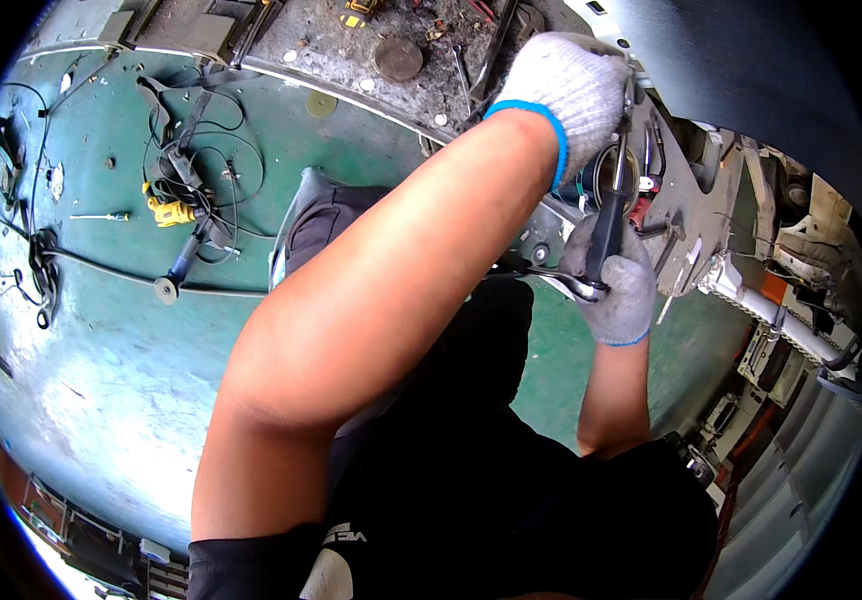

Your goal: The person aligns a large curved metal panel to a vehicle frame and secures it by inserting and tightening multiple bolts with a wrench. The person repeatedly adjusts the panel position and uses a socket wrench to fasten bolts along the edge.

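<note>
My right hand (pixel 619 290), in a grey-white knit glove, is closed around the black handle of a screwdriver-like tool (pixel 607 228). Its metal shaft points up toward my left hand (pixel 566 88). A second tool, dark with a shiny curved metal end (pixel 579 287), lies against the right palm; its kind is unclear. White-gloved with a blue cuff, my left hand is curled at the top of the shaft, beside a grey sheet-metal panel (pixel 751 75). Its fingertips are hidden, so what they grip cannot be made out. Below the panel is a metal bracket (pixel 696 190).
A dirty workbench (pixel 321 45) at the top holds a round disc (pixel 398 60) and hand tools. On the green floor at left lie a yellow power tool (pixel 173 211), an angle grinder (pixel 179 268), cables and a screwdriver (pixel 101 216). A white bar (pixel 776 312) juts out at right.
</note>
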Available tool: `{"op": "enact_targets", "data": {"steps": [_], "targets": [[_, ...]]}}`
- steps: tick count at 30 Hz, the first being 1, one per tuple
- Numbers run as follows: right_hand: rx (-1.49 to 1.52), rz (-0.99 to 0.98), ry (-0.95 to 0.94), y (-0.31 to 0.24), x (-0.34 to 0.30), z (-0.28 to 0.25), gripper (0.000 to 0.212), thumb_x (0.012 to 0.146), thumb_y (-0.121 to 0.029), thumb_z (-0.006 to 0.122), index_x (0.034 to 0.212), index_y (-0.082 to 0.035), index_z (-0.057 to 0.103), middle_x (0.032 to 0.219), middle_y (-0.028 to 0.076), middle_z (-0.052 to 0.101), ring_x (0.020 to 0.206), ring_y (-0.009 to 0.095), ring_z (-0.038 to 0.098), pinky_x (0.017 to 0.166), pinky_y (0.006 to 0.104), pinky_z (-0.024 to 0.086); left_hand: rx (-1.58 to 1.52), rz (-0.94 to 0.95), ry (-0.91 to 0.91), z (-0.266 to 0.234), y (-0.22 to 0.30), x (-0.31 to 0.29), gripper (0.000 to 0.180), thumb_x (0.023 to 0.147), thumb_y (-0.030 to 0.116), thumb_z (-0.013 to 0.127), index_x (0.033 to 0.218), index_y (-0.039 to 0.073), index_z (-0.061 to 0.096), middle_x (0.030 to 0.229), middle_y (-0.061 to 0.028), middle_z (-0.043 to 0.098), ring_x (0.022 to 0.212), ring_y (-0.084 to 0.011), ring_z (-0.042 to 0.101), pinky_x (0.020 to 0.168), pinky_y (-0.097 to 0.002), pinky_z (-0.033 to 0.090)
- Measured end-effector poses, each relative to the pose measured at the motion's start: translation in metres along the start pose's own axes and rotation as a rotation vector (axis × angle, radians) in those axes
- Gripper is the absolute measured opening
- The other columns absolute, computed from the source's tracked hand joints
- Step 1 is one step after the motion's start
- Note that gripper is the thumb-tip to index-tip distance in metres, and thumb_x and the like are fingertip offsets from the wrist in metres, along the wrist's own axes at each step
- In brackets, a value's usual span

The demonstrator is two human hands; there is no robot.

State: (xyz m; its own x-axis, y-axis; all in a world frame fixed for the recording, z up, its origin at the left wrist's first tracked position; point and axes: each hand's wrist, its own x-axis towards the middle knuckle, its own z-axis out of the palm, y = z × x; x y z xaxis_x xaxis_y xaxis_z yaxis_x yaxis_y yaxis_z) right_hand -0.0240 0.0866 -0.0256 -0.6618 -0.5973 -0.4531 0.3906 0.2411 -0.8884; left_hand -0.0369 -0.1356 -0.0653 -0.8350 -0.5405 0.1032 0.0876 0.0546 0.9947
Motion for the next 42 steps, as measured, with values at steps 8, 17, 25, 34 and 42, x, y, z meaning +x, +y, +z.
{"op": "enact_targets", "data": {"steps": [8, 17, 25, 34, 42], "targets": [[0.188, 0.022, 0.009, -0.016, -0.002, 0.018, 0.045, 0.079, -0.023, 0.065, 0.112, 0.007, 0.059, 0.081, 0.012, 0.060, 0.058, 0.014, 0.053, 0.051, 0.0252, 0.042, 0.384, 0.078, -0.018, 0.001, 0.008, 0.006, 0.029, 0.099, 0.026, 0.059, 0.109, 0.004, 0.076, 0.106, -0.0174, 0.076, 0.098, -0.0301, 0.073, 0.089, -0.0388, 0.056], [0.477, 0.061, -0.012, -0.034, -0.004, 0.064, 0.051, 0.089, -0.031, 0.075, 0.120, 0.007, 0.058, 0.082, 0.013, 0.064, 0.046, 0.011, 0.046, 0.039, 0.0236, 0.037, -0.035, -0.257, -0.048, -0.031, 0.043, -0.016, 0.039, 0.099, 0.031, 0.063, 0.118, -0.002, 0.072, 0.106, -0.0210, 0.074, 0.097, -0.0308, 0.073, 0.087, -0.0375, 0.056], [0.390, 0.052, -0.076, -0.024, 0.028, 0.075, 0.029, 0.100, -0.029, 0.062, 0.110, -0.003, 0.070, 0.094, 0.005, 0.071, 0.075, 0.012, 0.067, 0.066, 0.0271, 0.055, 0.178, -0.122, -0.238, -0.070, 0.083, -0.109, 0.059, 0.098, 0.028, 0.073, 0.142, -0.005, 0.052, 0.117, -0.0202, 0.070, 0.110, -0.0247, 0.070, 0.095, -0.0366, 0.055], [-0.026, -0.289, -0.342, -0.026, 0.078, 0.016, 0.035, 0.107, -0.036, 0.060, 0.113, -0.004, 0.072, 0.094, 0.005, 0.072, 0.074, 0.009, 0.067, 0.063, 0.0266, 0.057, 0.216, -0.252, 0.032, -0.030, 0.086, -0.143, 0.054, 0.101, 0.005, 0.060, 0.151, -0.006, 0.043, 0.076, -0.0006, 0.055, 0.062, -0.0075, 0.048, 0.060, -0.0227, 0.042], [-0.974, -1.142, 0.320, -0.018, 0.215, -0.025, 0.028, 0.086, -0.010, 0.071, 0.114, -0.013, 0.067, 0.129, 0.006, 0.066, 0.129, 0.023, 0.060, 0.106, 0.0376, 0.054, 0.472, -0.282, 0.168, 0.015, 0.095, -0.132, 0.050, 0.110, 0.028, 0.046, 0.145, -0.009, 0.049, 0.061, 0.0010, 0.042, 0.055, -0.0098, 0.046, 0.061, -0.0273, 0.048]]}}
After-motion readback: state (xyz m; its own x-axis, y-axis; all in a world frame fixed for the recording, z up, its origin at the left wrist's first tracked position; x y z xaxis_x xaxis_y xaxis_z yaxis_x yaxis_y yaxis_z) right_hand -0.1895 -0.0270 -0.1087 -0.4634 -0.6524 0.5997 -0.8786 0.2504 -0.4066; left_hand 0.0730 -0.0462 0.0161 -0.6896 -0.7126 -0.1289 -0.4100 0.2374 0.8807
